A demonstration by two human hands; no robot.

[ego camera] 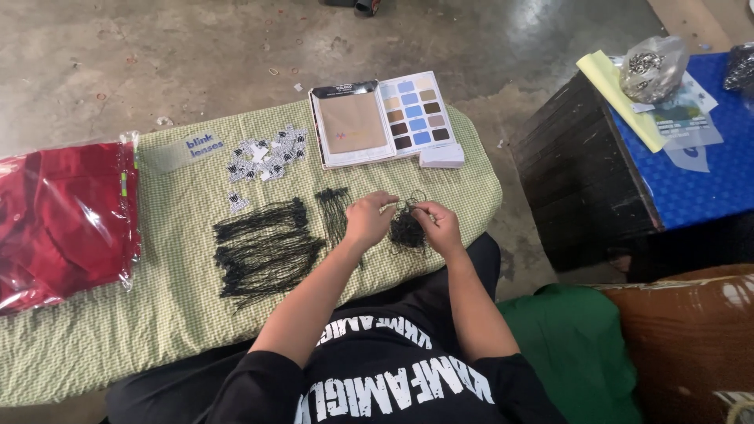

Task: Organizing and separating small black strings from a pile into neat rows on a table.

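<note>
Both forearms are stretched forward over the table [94, 330], which is covered by a green checked woven cloth. A thin black string [402, 206] is pinched between the fingers of the left hand [367, 218] and the right hand [438, 224], above a small tangled bundle of black strings [407, 231]. Longer black cords [263, 247] are laid flat just left of it.

The red cloth in clear plastic [63, 216] runs off the left edge. The table [118, 330] is cut by the near edge at its left. The small tags [267, 157] are too tiny to read. The fine black string in the left hand [369, 218] and right hand [438, 224] blurs; each grip is unclear. The clear bag [652, 67] hides its dark contents
</note>
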